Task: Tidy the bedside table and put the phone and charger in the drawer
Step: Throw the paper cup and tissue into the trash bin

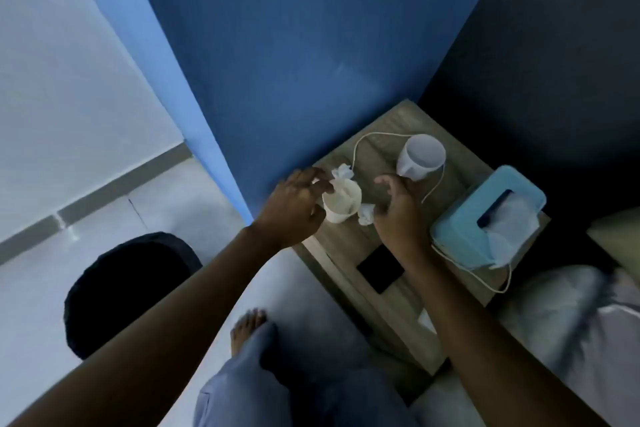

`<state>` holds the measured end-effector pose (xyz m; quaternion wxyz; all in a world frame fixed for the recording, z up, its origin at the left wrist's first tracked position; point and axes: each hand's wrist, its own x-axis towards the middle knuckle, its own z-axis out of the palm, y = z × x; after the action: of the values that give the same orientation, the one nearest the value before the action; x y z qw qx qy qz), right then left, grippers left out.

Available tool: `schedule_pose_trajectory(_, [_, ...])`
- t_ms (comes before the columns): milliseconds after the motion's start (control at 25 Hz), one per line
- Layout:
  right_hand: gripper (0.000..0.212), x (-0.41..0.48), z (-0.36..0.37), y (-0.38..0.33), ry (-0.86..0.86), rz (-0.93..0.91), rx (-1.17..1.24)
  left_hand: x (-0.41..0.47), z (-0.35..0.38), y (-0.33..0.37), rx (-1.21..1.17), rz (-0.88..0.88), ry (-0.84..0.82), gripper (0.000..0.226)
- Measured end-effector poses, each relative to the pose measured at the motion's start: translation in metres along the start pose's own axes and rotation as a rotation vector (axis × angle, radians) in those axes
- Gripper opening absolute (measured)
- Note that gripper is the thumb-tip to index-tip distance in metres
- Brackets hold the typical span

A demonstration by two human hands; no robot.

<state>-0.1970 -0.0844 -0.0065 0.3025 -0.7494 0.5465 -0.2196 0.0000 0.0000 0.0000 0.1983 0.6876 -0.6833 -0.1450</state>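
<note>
Left hand gripping cup | right hand spread, phone just below wrist

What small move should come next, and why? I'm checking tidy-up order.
Probably close the right hand on the crumpled white tissue lying loose by the white paper cup, then drop it in; the left hand is at that cup's rim.
</note>
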Motion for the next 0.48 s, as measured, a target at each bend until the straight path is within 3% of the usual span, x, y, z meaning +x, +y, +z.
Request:
schedule_pose_trajectory(200, [0.047, 0.004, 0.040, 0.067, -0.246, -0.058, -0.090, -0.018, 0.045, 0.017, 0.152, -0.069, 0.041, 0.035])
schedule_pose_trajectory(320, [0.031, -0.012, 0.060, 0.063, -0.239, -0.106, -0.116, -0.027, 0.054, 0.028, 0.138, -0.170, 0.128, 0.026])
schedule_pose_trajectory(480, [0.018, -0.014, 0.061, 0.059, -0.226, -0.047, -0.147, -0.027, 0.048, 0.035, 0.185, -0.187, 0.047, 0.022])
